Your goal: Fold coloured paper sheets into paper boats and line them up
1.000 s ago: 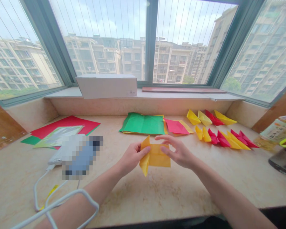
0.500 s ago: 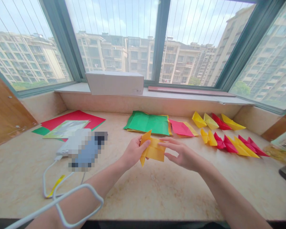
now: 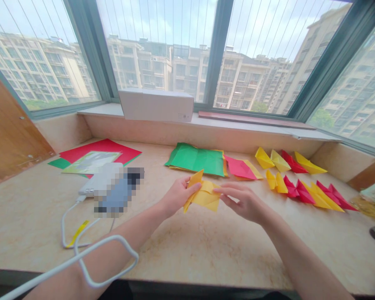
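A partly folded sheet of yellow origami paper (image 3: 208, 198) is held up over the counter, between both hands. My left hand (image 3: 180, 195) pinches its left side, thumb in front, where a pointed flap stands out. At the paper's right edge, my right hand (image 3: 242, 201) grips with thumb and fingertips closed on it. Behind the hands lie a green paper stack (image 3: 197, 160) and a smaller red folded sheet (image 3: 240, 167). To the right stand several folded paper shapes, among them a yellow boat (image 3: 309, 163) and a red double-pointed one (image 3: 298, 189).
On the left are red paper (image 3: 128, 152), a clear packet (image 3: 92, 161), a white power bank (image 3: 104, 177) and a blurred phone (image 3: 120, 193). A white cable (image 3: 118, 238) loops over my left forearm. A white box (image 3: 156, 106) rests on the sill; a bottle (image 3: 373, 198) stands far right.
My right fingers have closed on the paper's right edge, where they were spread before. The paper's flap has tilted slightly, and the whole view has shifted a little.
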`<action>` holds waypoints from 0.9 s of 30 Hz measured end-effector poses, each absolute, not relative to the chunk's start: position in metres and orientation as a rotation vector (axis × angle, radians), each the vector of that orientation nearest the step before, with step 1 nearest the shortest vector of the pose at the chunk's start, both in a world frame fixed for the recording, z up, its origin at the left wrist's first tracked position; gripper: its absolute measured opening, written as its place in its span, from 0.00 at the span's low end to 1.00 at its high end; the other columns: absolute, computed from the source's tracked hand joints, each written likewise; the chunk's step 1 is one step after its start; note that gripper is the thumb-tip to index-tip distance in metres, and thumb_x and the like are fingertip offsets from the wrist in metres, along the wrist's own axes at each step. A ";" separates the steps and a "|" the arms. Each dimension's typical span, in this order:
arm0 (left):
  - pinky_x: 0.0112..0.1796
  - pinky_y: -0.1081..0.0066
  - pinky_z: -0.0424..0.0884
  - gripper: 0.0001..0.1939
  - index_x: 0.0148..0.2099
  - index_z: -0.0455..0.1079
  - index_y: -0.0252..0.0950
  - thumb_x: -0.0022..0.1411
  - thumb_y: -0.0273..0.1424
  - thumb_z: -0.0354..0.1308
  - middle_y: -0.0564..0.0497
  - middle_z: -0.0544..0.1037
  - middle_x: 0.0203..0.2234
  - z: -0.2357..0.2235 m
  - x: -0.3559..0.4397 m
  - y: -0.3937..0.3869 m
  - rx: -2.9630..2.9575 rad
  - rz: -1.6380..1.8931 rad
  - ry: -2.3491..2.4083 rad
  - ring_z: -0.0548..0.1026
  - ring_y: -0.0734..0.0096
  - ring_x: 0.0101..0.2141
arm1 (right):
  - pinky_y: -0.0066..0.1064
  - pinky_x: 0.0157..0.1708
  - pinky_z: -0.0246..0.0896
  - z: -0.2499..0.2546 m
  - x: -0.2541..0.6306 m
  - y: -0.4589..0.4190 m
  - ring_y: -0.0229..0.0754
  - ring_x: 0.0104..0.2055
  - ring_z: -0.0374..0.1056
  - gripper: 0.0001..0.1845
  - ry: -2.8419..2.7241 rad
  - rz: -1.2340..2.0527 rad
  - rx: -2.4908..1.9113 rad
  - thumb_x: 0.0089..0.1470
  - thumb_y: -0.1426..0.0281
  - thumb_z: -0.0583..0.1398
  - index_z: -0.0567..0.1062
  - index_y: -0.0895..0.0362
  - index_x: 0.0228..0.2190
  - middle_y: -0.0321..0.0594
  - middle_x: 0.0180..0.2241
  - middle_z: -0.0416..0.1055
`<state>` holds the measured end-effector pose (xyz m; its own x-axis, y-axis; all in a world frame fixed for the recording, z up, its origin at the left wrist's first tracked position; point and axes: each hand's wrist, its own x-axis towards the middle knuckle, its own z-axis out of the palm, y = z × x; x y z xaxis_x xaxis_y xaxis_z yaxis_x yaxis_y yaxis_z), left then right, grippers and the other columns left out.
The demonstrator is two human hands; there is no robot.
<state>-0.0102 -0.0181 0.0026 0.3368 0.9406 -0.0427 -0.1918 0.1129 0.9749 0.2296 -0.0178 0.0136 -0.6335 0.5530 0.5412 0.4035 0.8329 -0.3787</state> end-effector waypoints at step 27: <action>0.38 0.69 0.72 0.19 0.44 0.72 0.32 0.54 0.39 0.67 0.45 0.79 0.38 -0.001 -0.011 -0.018 1.253 0.958 0.857 0.77 0.65 0.36 | 0.29 0.32 0.66 -0.002 0.220 -0.020 0.38 0.32 0.70 0.12 -2.257 0.421 -0.883 0.61 0.68 0.57 0.73 0.52 0.47 0.40 0.39 0.75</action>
<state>-0.0106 -0.0182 -0.0008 0.3736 0.9276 -0.0101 -0.1129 0.0563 0.9920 0.2203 -0.0196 -0.0023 -0.5479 0.6928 0.4688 0.4773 0.7192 -0.5050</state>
